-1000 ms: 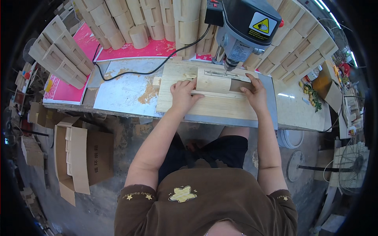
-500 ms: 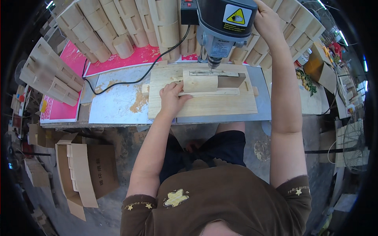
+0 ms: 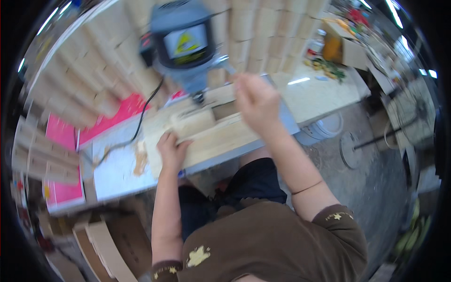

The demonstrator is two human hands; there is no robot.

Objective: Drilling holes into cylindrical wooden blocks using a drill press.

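A blue-grey bench drill press (image 3: 181, 51) stands over the bench, its chuck (image 3: 198, 97) just above a pale, rounded wooden block (image 3: 193, 121). That block lies in a wooden jig board (image 3: 221, 136), against its rail. At the block's left end is my left hand (image 3: 171, 151), fingers against the end and thumb spread along the board. My right hand (image 3: 257, 101) is closed in a fist around the press's feed lever, right of the chuck; most of the lever is hidden in the grip. Motion blurs the picture, so whether the drill bit touches the wood is unclear.
Stacked wooden blocks (image 3: 89, 61) line the back of the bench, with more at the left (image 3: 44, 150). A black cord (image 3: 136, 134) crosses the bench top. An open cardboard box (image 3: 101, 249) stands below left; a white bucket (image 3: 322, 129) is below right.
My right hand has come down and toward me from the upper right side of the drill press. The whole view has turned and shifted; my left hand stays by the block's left end.
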